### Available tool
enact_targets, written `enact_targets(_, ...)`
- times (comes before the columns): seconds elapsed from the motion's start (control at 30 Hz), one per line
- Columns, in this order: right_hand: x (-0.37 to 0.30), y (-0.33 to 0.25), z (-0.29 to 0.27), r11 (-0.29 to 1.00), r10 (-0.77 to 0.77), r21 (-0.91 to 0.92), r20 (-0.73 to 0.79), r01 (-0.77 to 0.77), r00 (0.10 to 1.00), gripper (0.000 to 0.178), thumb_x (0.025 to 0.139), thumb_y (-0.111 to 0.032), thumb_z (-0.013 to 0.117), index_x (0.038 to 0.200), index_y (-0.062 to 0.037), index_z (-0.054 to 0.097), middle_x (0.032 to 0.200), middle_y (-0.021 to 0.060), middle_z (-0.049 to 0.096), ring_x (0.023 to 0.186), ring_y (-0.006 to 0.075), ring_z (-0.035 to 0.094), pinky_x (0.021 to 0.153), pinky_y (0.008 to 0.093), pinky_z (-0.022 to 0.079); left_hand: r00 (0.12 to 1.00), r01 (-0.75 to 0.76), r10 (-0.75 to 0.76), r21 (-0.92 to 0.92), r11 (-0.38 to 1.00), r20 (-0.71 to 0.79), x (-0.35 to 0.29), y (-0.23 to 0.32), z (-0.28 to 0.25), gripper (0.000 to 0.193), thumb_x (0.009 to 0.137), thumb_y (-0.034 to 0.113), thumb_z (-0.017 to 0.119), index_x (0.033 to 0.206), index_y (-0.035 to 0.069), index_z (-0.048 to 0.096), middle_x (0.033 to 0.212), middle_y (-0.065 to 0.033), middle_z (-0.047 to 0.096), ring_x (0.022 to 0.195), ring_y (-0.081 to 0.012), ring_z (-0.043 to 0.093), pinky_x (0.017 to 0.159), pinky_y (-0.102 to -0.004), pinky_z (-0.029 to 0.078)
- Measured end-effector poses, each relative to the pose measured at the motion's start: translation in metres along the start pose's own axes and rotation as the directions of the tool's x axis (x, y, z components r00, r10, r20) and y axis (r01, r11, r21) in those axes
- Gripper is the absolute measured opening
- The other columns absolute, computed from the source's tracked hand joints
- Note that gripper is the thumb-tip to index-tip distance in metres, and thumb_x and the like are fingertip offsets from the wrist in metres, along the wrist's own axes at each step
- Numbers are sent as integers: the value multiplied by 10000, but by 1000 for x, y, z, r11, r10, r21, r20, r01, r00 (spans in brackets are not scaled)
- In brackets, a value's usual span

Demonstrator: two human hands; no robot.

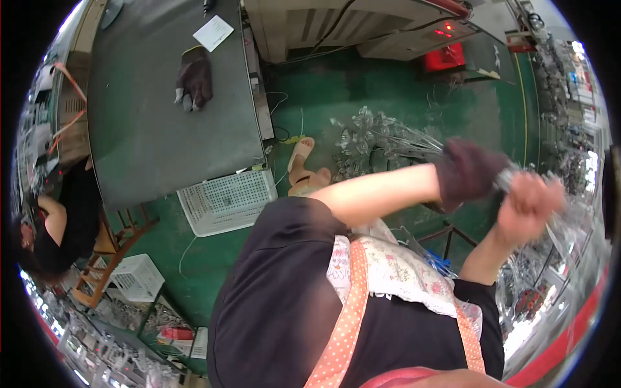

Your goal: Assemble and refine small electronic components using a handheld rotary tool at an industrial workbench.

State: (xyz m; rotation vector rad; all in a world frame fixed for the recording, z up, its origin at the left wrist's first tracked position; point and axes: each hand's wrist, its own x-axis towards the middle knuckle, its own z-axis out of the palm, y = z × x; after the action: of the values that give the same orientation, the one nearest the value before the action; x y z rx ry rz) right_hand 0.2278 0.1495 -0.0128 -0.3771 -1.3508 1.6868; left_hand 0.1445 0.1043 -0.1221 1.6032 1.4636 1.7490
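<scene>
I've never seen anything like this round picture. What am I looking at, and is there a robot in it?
No robot shows: these are a person's own hands. A wide camera on that person's head looks down, so straight edges bend. The gloved left hand holds a bundle of clear, stalk-like pieces; the right hand, bare and blurred, is close by, its grip unclear. On the dark table lie another dark glove and a white card. A white basket stands beside it.

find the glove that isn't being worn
In the head view, the loose glove lies on the dark table at upper left, just below the white card.
</scene>
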Motion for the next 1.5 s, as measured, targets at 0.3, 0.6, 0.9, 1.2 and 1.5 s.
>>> enact_targets(0.3, 47, -14, 16, 847, -151, -482, 184, 223, 971, 357, 930, -19, 545, 1280, 9, 475, 586, -3, 406, 494, 87, 383, 484, 272, 307, 932, 133, -77, -136, 982, 353, 27, -69, 4, 358, 712, 209, 633, 1060, 131, 597, 897, -156, 669, 854, -388, 649, 710, -479, 520)
enact_targets(0.6, 58, -17, -6, 636, 213, -763, 30, -115, 976, 348, 1007, -201, 461, 1088, 121, 566, 528, -3, 412, 474, 77, 432, 685, 290, 494, 838, 183, -153, -5, 983, 524, 25, -132, 15, 267, 768, 177, 619, 1034, 161, 629, 926, -147, 687, 883, -359, 660, 765, -464, 518)
enact_targets(0.9, 19, 102, -88, 759, 152, -528, -427, -382, 892, 1102, 701, -273, 847, 1528, -72, 147, 1456, 205, 394, 1399, 309, 328, 1129, 456, 251, 797, 430, -360, -36, 902, 485, -7, -217, 41, 269, 767, 232, 665, 1011, 131, 618, 882, -176, 662, 855, -392, 640, 735, -440, 516)
enact_targets(1.2, 12, 131, -105, 890, 62, -338, -576, -307, 815, 860, 896, -136, 658, 1535, -67, 86, 1468, 210, 338, 1383, 317, 338, 1126, 409, 269, 728, 406, -433, 175, 897, 531, -38, -251, 41, 273, 776, 328, 676, 924, 111, 602, 816, -167, 656, 823, -400, 636, 694, -458, 513)
enact_targets(1.5, 17, 142, -103, 686, 413, -527, -286, -502, 865, 600, 919, -298, 604, 1407, -10, 407, 1439, 155, 431, 1329, 311, 425, 1098, 462, 321, 680, 472, -417, 74, 878, 603, -17, -193, 16, 300, 815, 336, 654, 979, 84, 642, 839, -192, 670, 807, -403, 642, 687, -453, 515)
